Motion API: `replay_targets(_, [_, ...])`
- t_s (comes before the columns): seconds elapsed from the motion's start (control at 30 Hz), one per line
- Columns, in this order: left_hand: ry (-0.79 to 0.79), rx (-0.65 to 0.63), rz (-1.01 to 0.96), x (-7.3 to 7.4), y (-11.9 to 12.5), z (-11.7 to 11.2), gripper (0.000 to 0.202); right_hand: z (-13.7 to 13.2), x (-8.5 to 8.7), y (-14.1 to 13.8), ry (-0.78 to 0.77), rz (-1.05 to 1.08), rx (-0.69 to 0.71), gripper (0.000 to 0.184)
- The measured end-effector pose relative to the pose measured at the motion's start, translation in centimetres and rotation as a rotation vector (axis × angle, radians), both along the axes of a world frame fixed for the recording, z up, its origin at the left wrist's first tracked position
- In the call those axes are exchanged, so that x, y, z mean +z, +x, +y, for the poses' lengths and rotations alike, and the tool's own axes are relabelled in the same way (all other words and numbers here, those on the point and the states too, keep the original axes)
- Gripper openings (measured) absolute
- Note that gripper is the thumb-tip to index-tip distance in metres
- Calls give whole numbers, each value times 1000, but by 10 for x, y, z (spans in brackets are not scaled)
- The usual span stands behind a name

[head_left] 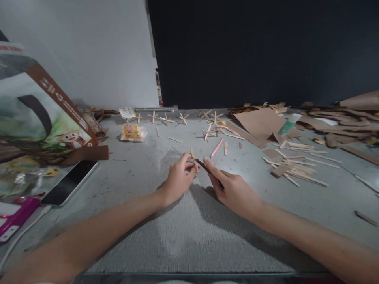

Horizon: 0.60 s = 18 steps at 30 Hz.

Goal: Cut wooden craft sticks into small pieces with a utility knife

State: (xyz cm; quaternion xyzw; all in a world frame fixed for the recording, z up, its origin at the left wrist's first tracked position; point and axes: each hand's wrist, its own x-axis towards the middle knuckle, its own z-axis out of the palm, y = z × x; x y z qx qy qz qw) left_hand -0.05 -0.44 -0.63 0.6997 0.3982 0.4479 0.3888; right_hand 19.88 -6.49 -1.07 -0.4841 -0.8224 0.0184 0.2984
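My left hand (178, 178) rests on the grey table (183, 232) with its fingers pinched round a small wooden stick (193, 156) that stands up tilted. My right hand (232, 188) lies just right of it, closed on a dark knife-like tool (207, 169) whose tip touches the stick. A pink pen (216, 147) lies on the table just beyond both hands.
Star-shaped stick pieces (166, 118) line the back. Loose sticks (299, 165), cardboard scraps (260, 124) and a green-white glue tube (288, 124) lie at right. A phone (69, 182), a printed box (38, 114), a pink item (13, 215) and a yellow packet (133, 132) sit at left.
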Motion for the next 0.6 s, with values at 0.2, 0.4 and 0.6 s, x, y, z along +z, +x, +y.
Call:
replay_targets(0.2, [-177,-75,-153,-2,2,5,34,3,4,-2,-90,76,-27,54])
replay_targets(0.4, [-46,-11,-18,1,0,-1,27,1,3,-1,-23,8,-18,57])
replay_targets(0.6, [-192,-75,-178,1,2,2,40,2,9,-3,-137,177,-19,54])
